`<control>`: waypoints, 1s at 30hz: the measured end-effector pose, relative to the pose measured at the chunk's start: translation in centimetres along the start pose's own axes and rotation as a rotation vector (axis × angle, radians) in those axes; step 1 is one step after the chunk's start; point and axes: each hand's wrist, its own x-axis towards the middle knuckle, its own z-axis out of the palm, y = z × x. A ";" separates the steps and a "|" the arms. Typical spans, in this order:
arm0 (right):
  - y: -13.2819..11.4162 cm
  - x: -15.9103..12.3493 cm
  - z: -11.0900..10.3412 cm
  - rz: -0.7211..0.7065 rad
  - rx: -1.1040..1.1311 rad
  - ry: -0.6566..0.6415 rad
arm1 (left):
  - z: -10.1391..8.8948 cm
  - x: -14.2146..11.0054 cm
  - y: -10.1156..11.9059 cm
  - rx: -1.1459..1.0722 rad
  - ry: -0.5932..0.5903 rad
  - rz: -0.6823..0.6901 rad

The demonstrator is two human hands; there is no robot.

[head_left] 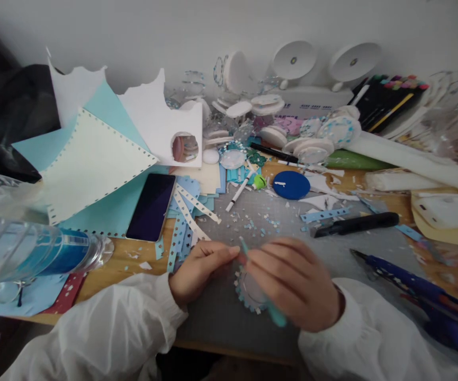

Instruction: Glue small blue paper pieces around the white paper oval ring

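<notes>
My right hand (292, 280), slightly blurred, is closed round a slim teal tool (277, 316). Its thin tip rises between my two hands, and its wide end shows below the palm; its exact kind is unclear. The thumb and forefinger of my left hand (205, 267) are pinched together close to that tip. Whatever they hold is too small to make out. Beneath my hands lies a clear round disc (251, 292) edged with small pale blue and white paper shapes, partly covered by the right hand. A grey cutting mat (213, 323) lies underneath.
Paper scraps surround a white marker (240, 191), a blue disc (291, 185) and a black cutter knife (356, 225). To the right lies a blue glue gun (415, 291). At left are a phone (151, 207), punched paper sheets (97, 164) and a water bottle (26, 248). Decorated discs (338, 129) crowd the back.
</notes>
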 end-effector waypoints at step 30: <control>1.9 -4.9 1.8 1.152 1.166 0.129 | 0.0 0.0 0.1 0.650 -0.158 0.453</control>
